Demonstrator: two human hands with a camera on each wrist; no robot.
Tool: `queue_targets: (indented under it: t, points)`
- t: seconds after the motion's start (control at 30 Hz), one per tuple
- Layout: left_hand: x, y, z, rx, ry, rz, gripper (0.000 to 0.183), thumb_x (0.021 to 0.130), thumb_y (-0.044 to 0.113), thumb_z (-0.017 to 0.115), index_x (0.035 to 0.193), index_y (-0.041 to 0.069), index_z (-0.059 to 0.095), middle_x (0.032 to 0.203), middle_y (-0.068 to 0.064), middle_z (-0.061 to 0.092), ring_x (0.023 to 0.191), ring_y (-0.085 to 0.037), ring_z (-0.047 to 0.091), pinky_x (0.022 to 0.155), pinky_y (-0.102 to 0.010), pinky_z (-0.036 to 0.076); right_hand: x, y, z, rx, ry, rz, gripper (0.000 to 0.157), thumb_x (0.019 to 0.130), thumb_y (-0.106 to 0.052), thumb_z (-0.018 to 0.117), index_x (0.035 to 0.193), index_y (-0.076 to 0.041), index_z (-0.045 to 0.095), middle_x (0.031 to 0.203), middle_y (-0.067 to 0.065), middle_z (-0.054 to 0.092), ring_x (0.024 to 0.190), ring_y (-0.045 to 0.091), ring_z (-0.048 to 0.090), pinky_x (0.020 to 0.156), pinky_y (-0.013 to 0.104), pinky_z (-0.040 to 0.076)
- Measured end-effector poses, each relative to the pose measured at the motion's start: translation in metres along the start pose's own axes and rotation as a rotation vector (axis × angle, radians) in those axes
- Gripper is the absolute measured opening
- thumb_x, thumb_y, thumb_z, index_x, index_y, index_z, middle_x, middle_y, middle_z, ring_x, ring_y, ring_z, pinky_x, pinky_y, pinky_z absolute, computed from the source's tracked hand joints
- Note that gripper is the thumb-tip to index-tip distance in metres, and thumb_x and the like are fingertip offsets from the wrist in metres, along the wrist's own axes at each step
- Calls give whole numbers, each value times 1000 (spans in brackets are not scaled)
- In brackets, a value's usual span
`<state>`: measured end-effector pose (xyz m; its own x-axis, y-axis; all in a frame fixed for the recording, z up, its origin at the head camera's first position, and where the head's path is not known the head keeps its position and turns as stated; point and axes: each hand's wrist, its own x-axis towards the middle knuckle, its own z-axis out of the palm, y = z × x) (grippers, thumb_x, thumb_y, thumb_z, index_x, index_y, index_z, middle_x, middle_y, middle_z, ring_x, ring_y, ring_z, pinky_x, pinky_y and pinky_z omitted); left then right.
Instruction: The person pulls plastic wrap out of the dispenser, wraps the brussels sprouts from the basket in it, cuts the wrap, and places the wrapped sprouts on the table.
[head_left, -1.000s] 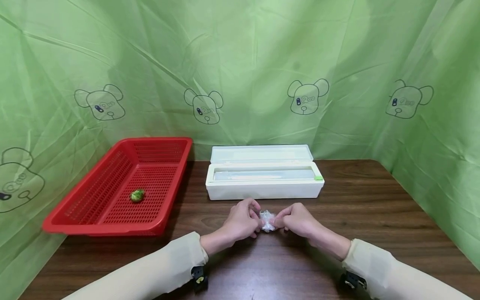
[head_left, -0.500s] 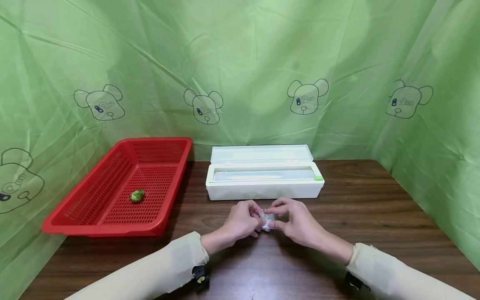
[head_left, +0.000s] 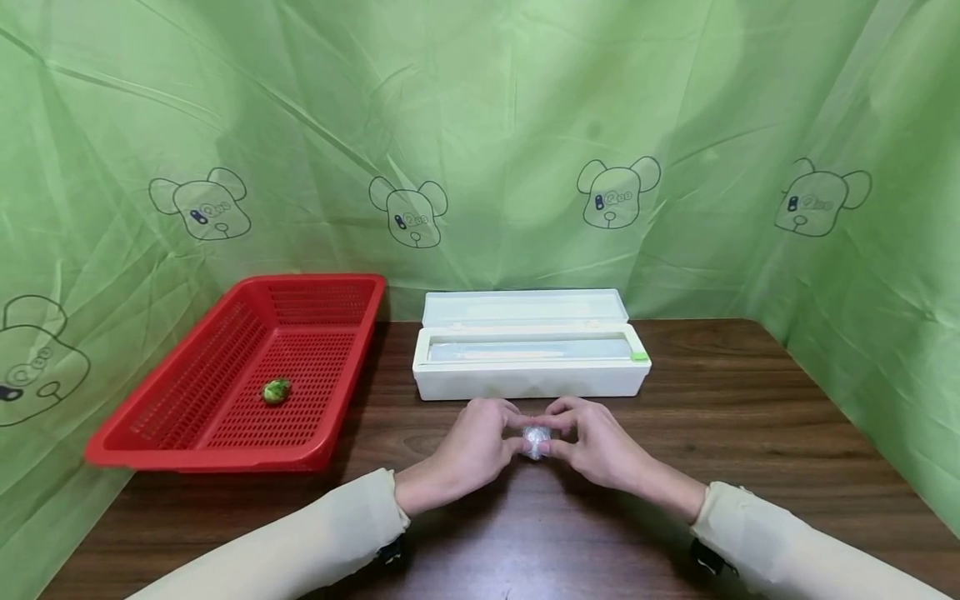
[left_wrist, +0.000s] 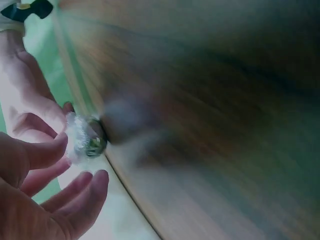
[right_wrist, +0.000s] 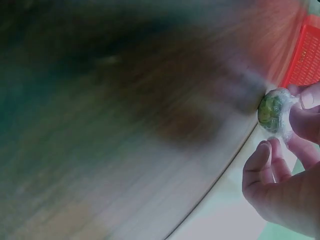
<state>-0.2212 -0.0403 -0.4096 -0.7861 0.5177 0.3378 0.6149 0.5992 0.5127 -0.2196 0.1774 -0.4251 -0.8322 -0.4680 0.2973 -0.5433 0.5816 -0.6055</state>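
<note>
A small green ball in crinkled cling film, which looks like a wrapped Brussels sprout (head_left: 536, 442), is between my hands over the table, in front of the white box. From the left, my left hand (head_left: 474, 443) holds it between thumb and fingers. My right hand (head_left: 600, 443) pinches its other side, thumb in front and index finger behind. Green leaves show through the film on the wrapped Brussels sprout (right_wrist: 270, 111) in the right wrist view. In the left wrist view, loose film gathers on one side of the wrapped Brussels sprout (left_wrist: 90, 137).
A red plastic basket (head_left: 341, 408) stands at the left, with one bare Brussels sprout (head_left: 275, 391) inside. Behind my hands sits a white cling film dispenser (head_left: 528, 382), its lid (head_left: 525, 307) raised. Green curtains hang around the dark wooden table (head_left: 750, 417).
My right hand has spread its thumb and index finger around the bundle. My left hand has shifted its fingers too. The film now looks tighter and rounder.
</note>
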Motion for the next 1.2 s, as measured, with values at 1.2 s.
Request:
queue_targets:
  t: [1.2]
  points:
    - [12,-13,10,-174,-76,-58,12,83,4,89,93,0,84,90,-8,79,86,-10,74,70,-17,55,-1,3,1,1,29,86,36,83,-19,92,115,-6,82,103,-2,76,74,9,60,66,25,49]
